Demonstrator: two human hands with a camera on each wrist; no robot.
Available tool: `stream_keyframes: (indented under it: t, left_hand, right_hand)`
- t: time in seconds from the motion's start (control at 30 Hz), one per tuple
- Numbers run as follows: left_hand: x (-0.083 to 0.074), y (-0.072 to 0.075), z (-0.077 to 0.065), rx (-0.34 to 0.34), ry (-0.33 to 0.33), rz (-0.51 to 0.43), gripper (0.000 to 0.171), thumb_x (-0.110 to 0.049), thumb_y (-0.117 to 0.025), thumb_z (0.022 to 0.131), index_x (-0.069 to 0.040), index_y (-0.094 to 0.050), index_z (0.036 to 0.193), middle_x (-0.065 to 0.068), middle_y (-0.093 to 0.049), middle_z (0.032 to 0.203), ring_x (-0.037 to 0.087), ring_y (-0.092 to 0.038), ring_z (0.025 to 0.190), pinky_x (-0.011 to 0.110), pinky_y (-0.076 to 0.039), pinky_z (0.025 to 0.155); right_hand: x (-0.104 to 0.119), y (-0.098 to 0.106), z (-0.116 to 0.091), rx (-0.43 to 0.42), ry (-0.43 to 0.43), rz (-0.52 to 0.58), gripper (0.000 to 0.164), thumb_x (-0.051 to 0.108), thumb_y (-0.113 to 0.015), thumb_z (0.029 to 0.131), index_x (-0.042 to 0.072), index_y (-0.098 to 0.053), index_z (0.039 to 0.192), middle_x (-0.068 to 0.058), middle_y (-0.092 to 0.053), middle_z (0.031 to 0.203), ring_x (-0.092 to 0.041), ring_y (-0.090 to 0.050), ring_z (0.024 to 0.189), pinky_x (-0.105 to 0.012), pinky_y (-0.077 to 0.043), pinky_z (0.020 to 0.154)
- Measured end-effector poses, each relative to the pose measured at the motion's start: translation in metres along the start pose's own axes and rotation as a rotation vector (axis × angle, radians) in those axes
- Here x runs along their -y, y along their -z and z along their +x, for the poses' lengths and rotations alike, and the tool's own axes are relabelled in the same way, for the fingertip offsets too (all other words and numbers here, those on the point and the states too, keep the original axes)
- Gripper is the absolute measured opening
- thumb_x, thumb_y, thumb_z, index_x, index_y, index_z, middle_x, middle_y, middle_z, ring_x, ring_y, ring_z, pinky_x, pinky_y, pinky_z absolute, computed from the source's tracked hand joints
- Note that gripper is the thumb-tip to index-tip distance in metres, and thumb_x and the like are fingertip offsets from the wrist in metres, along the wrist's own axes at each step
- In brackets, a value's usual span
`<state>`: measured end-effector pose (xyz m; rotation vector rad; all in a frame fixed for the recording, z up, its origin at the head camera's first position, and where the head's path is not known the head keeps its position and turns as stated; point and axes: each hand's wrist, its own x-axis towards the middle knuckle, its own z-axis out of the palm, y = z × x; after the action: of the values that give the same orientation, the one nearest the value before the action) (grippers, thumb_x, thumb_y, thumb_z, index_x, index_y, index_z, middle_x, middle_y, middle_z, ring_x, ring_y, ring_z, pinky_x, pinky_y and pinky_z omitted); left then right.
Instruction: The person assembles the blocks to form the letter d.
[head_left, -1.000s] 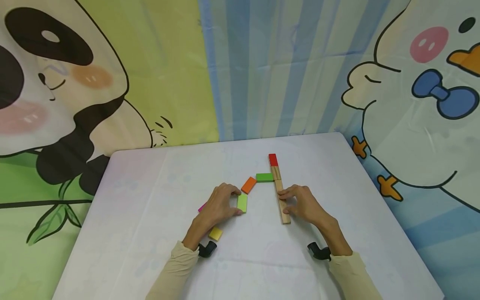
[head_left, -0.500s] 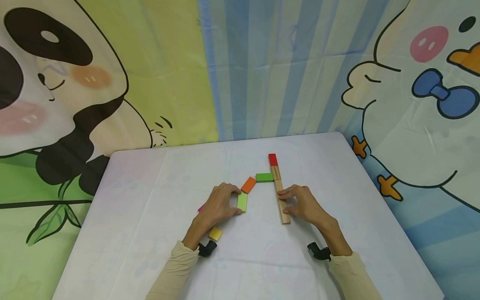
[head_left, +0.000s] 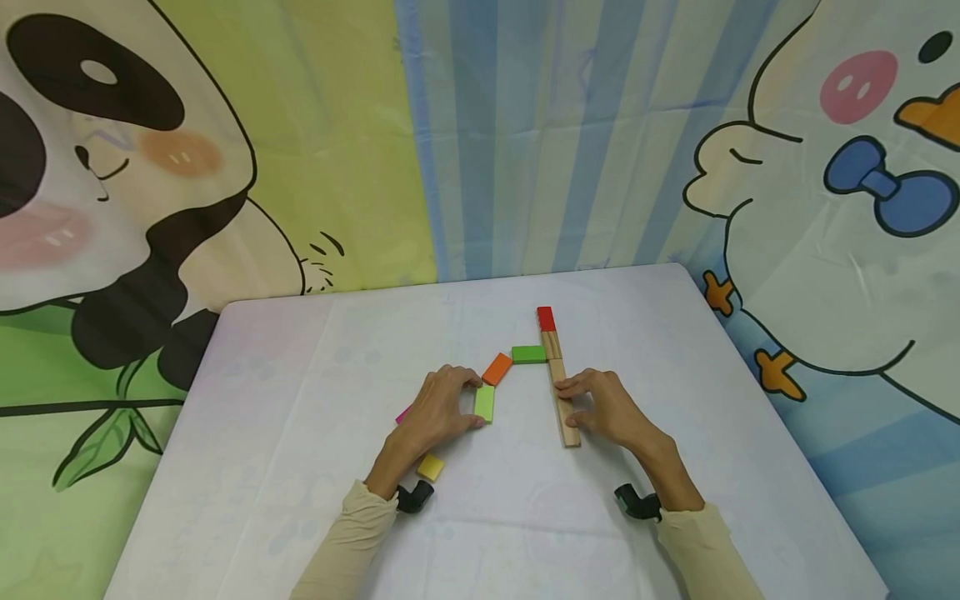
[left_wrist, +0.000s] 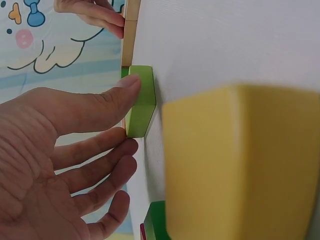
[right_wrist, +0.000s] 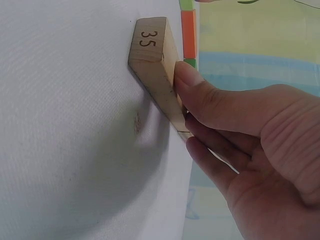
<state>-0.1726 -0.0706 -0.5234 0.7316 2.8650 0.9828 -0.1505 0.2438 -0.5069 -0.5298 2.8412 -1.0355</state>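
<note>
My left hand [head_left: 438, 408] holds the light green block [head_left: 484, 404] by its two ends, thumb at the near end and index finger at the far end. That block [left_wrist: 143, 102] lies flat on the white table. On the right, my right hand [head_left: 607, 406] pinches the long plain wooden block [head_left: 566, 408], its thumb and fingers at the sides. The end of this wooden block [right_wrist: 148, 40] bears a "35". Beyond it, in line, lie a shorter wooden piece [head_left: 551, 345] and a red block [head_left: 546, 319]. An orange block [head_left: 497, 369] and a green block [head_left: 529, 355] bridge towards that row.
A yellow block [head_left: 431, 467] lies beside the left wrist and looms large in the left wrist view. A pink block [head_left: 403, 414] is mostly hidden behind the left hand. A dark green block [left_wrist: 158, 220] shows near the yellow one. A cartoon curtain [head_left: 525, 142] hangs behind the table [head_left: 300, 467].
</note>
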Motion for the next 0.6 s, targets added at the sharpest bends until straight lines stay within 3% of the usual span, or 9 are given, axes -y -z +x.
stream_keyframes:
  t: [0.23,0.37,0.6]
  left_hand:
    - [0.000,0.004,-0.004,0.031,0.046,0.005,0.063,-0.024,-0.102,0.077,-0.008,-0.074,0.131,0.007,-0.077,0.124,0.025,-0.063,0.113,0.047,-0.046,0.105]
    - [0.001,0.016,-0.011,0.031,0.073,0.000,0.065,-0.025,-0.100,0.080,-0.007,-0.072,0.136,0.008,-0.077,0.125,0.027,-0.064,0.113,0.048,-0.045,0.106]
    - [0.016,0.042,-0.032,-0.026,0.141,-0.011,0.049,-0.019,-0.094,0.087,-0.006,-0.075,0.131,0.011,-0.078,0.122,0.030,-0.067,0.115,0.055,-0.044,0.113]
  right_hand:
    - [0.001,-0.001,0.000,0.008,0.003,-0.001,0.049,-0.005,-0.096,0.073,-0.003,-0.081,0.120,-0.014,-0.079,0.133,-0.039,-0.071,0.128,-0.060,-0.053,0.112]
    - [0.001,0.000,0.000,0.009,0.007,0.000,0.049,-0.004,-0.096,0.074,-0.003,-0.081,0.121,-0.014,-0.079,0.133,-0.040,-0.071,0.128,-0.060,-0.054,0.111]
    - [0.000,0.000,-0.001,-0.001,0.010,0.002,0.049,-0.004,-0.096,0.074,-0.004,-0.081,0.121,-0.015,-0.079,0.132,-0.040,-0.071,0.128,-0.061,-0.054,0.111]
